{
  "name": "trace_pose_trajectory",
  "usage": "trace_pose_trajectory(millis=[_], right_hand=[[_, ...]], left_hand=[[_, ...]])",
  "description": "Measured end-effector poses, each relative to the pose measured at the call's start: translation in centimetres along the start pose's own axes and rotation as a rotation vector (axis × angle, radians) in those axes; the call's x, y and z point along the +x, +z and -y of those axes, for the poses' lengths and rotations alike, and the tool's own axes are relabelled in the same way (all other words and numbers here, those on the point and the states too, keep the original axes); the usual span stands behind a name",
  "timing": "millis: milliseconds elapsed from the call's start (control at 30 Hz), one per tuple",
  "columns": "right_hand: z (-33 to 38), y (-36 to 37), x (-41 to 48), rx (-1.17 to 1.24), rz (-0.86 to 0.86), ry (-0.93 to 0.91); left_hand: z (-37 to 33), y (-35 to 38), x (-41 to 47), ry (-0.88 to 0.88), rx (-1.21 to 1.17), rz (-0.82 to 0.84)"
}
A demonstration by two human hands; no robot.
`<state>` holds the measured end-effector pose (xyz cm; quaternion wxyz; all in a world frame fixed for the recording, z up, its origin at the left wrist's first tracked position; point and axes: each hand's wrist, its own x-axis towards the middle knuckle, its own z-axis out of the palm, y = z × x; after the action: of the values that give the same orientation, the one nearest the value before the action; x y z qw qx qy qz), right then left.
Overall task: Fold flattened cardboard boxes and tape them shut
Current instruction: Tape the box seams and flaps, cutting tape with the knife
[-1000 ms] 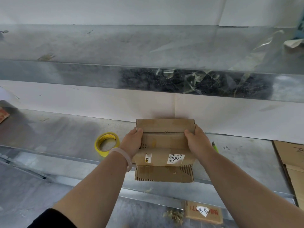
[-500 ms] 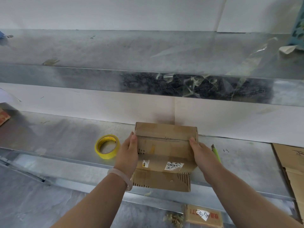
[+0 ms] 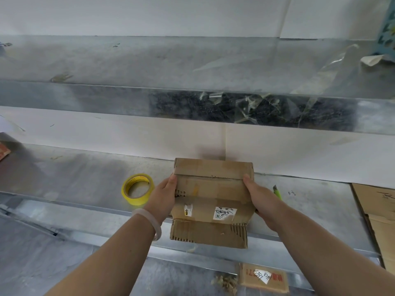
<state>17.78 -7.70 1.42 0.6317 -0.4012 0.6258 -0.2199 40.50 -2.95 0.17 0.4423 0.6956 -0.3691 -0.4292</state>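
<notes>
A small brown cardboard box (image 3: 211, 195) with two white labels rests on the metal shelf (image 3: 85, 176), its near flap hanging over the front edge. My left hand (image 3: 163, 196) presses flat against the box's left side; a pale bangle circles that wrist. My right hand (image 3: 259, 196) grips the right side, thumb on top by the flap seam. A yellow tape roll (image 3: 137, 192) lies on the shelf just left of my left hand.
A green-handled cutter (image 3: 277, 192) peeks out behind my right hand. Flattened cardboard sheets (image 3: 378, 218) lie at the right edge. Another small labelled box (image 3: 264, 277) and paper scraps sit on the lower level. Clear tape strips hang from the upper shelf (image 3: 256, 107).
Both hands have slid nearer along the box's sides, fingers now lying flatter against it. The box has tilted slightly and shifted a little toward me.
</notes>
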Motion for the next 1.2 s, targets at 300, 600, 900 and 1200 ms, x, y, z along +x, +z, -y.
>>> trace_pose_trajectory(millis=[300, 600, 900, 1200], right_hand=[[-2.3, -0.5, 0.7, -1.072, -0.298, -1.152], [-2.9, -0.3, 0.8, -1.37, -0.204, -1.014], [-3.2, 0.2, -1.3, -0.834, -0.231, -0.549], [-2.8, 0.7, -4.7, -0.42, -0.254, -0.574]], left_hand=[[1.1, -0.2, 0.5, 1.054, 1.082, -0.031], [1.8, 0.5, -0.2, 0.939, 1.257, 0.013], [1.6, 0.3, -2.0, 0.45, 0.921, -0.116], [-0.4, -0.3, -3.2, 0.372, 0.402, -0.232]])
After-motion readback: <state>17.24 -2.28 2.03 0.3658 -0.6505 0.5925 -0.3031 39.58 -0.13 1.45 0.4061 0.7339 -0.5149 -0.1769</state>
